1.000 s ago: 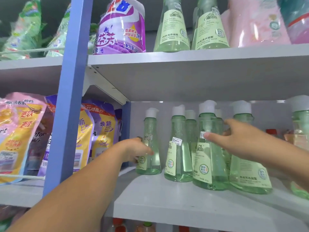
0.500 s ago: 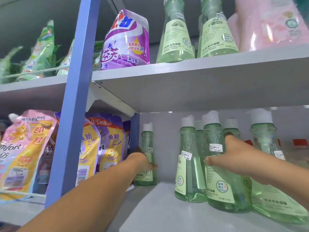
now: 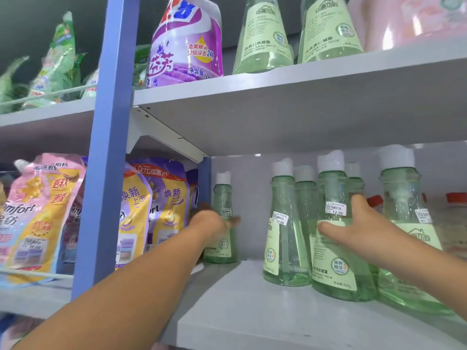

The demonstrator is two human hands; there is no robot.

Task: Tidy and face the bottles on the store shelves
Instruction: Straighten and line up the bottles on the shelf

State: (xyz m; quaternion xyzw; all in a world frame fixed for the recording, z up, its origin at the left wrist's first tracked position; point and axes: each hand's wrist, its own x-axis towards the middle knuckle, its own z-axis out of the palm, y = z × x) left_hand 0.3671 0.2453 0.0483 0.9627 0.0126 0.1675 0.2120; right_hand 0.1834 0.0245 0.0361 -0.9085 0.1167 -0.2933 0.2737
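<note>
Several clear green bottles with white caps stand on the grey lower shelf [image 3: 252, 314]. My left hand [image 3: 211, 222] grips a lone green bottle [image 3: 222, 198] deep in the shelf's back left corner, thumb across its front. My right hand [image 3: 353, 228] holds the front middle bottle [image 3: 333, 261] of the group at the right, thumb over its label and fingers behind it. Another green bottle [image 3: 284, 238] stands just left of that one, and a larger-looking one [image 3: 404, 223] at the right. Two more green bottles [image 3: 262, 39] stand on the upper shelf.
A blue upright post [image 3: 108, 147] divides the shelving. Left of it hang pink, yellow and purple refill pouches [image 3: 43, 213]. A purple detergent bag [image 3: 184, 41] and pink packs [image 3: 414, 18] sit on the upper shelf. Red caps [image 3: 454, 197] show behind the right bottles.
My view has moved closer and lower to the shelf. My left hand pushed the lone bottle back into the left corner. My right hand stays on the front middle bottle.
</note>
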